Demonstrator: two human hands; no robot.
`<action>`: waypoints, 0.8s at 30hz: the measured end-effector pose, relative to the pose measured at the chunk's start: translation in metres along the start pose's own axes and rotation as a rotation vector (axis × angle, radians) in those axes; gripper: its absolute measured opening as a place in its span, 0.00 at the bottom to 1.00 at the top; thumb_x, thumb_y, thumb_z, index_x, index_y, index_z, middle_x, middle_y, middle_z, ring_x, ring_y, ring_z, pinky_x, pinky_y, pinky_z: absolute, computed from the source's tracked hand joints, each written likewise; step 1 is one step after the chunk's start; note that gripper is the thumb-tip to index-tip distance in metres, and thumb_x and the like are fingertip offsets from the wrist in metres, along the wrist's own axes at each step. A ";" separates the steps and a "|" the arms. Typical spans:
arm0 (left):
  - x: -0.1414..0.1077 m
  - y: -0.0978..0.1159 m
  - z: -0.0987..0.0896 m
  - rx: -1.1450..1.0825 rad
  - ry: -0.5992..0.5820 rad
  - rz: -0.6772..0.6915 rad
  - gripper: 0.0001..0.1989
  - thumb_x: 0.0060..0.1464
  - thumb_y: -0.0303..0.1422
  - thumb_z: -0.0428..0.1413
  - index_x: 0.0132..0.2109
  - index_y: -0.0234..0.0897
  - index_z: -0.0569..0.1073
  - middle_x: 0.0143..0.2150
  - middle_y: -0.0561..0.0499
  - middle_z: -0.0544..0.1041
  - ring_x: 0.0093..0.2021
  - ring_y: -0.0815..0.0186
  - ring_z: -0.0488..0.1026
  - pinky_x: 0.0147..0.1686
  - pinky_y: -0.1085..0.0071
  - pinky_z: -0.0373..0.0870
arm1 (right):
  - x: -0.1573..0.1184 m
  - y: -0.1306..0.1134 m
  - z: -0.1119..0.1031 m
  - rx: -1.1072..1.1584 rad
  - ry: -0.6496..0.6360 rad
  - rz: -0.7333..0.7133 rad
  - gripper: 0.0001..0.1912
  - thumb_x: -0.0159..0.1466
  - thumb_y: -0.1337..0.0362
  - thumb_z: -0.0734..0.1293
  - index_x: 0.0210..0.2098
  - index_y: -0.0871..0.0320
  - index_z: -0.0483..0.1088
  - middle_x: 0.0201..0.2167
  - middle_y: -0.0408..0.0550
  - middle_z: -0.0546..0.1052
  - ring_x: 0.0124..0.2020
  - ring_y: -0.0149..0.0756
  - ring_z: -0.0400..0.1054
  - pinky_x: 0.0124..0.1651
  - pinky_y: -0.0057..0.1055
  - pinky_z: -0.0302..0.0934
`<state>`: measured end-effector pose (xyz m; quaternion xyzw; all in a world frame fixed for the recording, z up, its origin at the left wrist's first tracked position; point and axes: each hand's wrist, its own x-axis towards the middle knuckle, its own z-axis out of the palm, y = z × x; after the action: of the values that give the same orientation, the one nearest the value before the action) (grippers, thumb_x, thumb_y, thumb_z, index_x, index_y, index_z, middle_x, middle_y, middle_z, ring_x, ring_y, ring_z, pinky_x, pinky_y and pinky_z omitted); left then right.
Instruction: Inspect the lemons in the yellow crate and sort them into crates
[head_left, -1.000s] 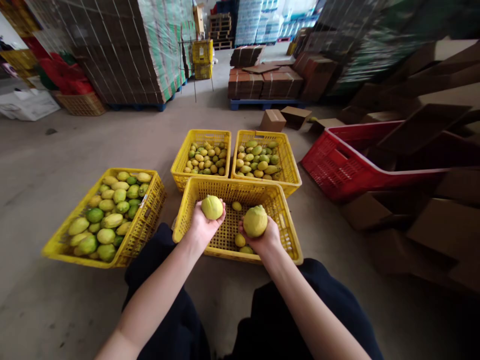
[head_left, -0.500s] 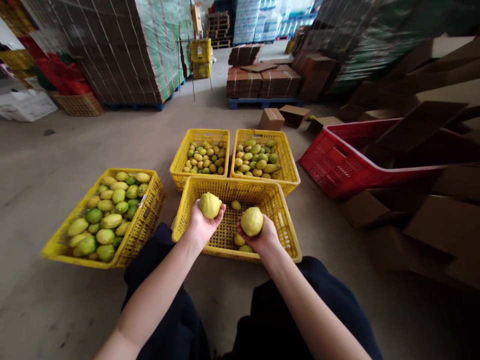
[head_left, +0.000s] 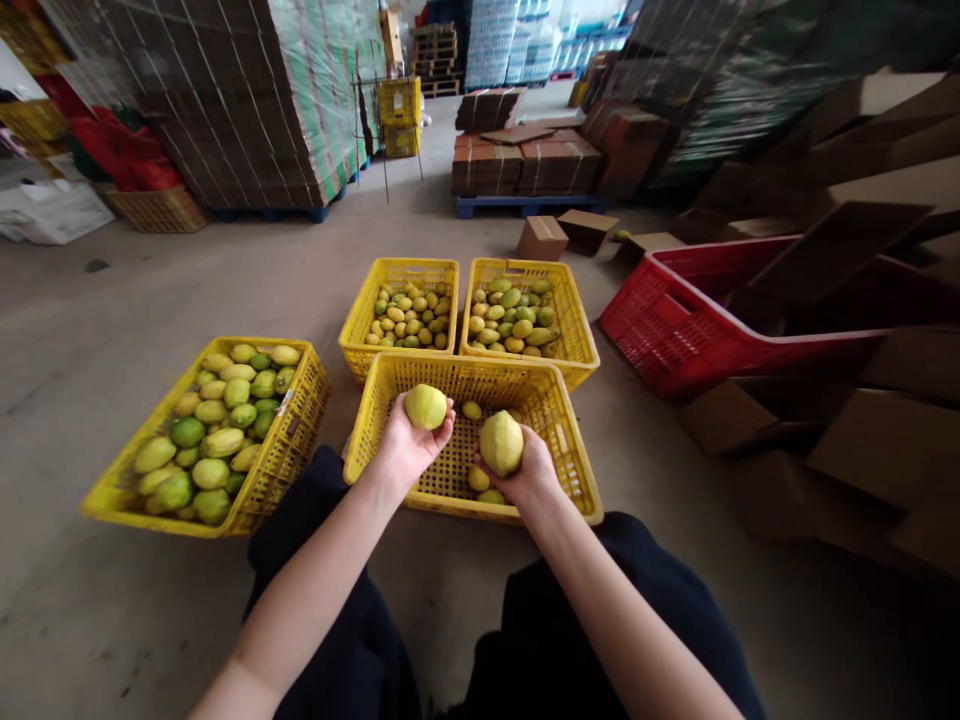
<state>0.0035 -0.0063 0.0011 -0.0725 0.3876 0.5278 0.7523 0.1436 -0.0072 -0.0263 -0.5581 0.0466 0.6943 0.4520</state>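
Note:
On my left hand [head_left: 412, 445], palm turned up, rests a pale yellow-green fruit [head_left: 425, 407], lumpy and lemon-like, with the fingers curled around its side. My right hand [head_left: 536, 468] grips a similar, more ribbed fruit [head_left: 501, 444] from the right and below. Both hands are above a yellow plastic crate [head_left: 566, 425] with perforated walls, standing between my knees. A few more fruits lie on its floor, such as a small yellow one [head_left: 472, 410] between the hands and another [head_left: 478, 478] under my right hand, partly hidden.
A yellow crate [head_left: 296, 425] full of larger yellow-green fruit stands at left. Two more yellow crates [head_left: 360, 320] [head_left: 581, 330] of fruit touch the far side. To the right are a red crate [head_left: 652, 325] and cardboard boxes [head_left: 885, 450]. Bundled cardboard [head_left: 562, 165] lies on a blue pallet behind.
Both fruits have turned in my hands and show different sides. The left one has shifted slightly to the right; the crates have stayed put.

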 end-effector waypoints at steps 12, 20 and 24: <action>-0.002 0.002 0.000 0.083 -0.088 0.104 0.08 0.53 0.34 0.54 0.33 0.32 0.71 0.26 0.49 0.75 0.26 0.68 0.74 0.25 0.75 0.74 | -0.002 0.000 0.000 0.087 -0.030 -0.071 0.06 0.61 0.64 0.59 0.28 0.56 0.64 0.17 0.40 0.70 0.20 0.33 0.65 0.23 0.30 0.64; 0.008 -0.003 -0.004 0.128 -0.056 0.038 0.12 0.59 0.30 0.44 0.34 0.32 0.71 0.30 0.47 0.77 0.26 0.67 0.74 0.24 0.74 0.70 | -0.003 -0.003 0.000 0.111 -0.067 -0.025 0.12 0.62 0.64 0.54 0.26 0.56 0.63 0.18 0.45 0.70 0.20 0.35 0.65 0.21 0.30 0.62; 0.007 -0.007 -0.002 0.134 0.002 0.052 0.12 0.58 0.32 0.46 0.33 0.32 0.71 0.27 0.47 0.75 0.27 0.66 0.74 0.25 0.73 0.71 | -0.002 -0.002 -0.001 0.179 -0.005 -0.076 0.08 0.61 0.66 0.56 0.27 0.55 0.63 0.17 0.40 0.68 0.21 0.32 0.64 0.23 0.29 0.63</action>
<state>0.0090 -0.0051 -0.0074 -0.0122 0.4246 0.5199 0.7412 0.1455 -0.0080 -0.0241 -0.5151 0.0862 0.6712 0.5261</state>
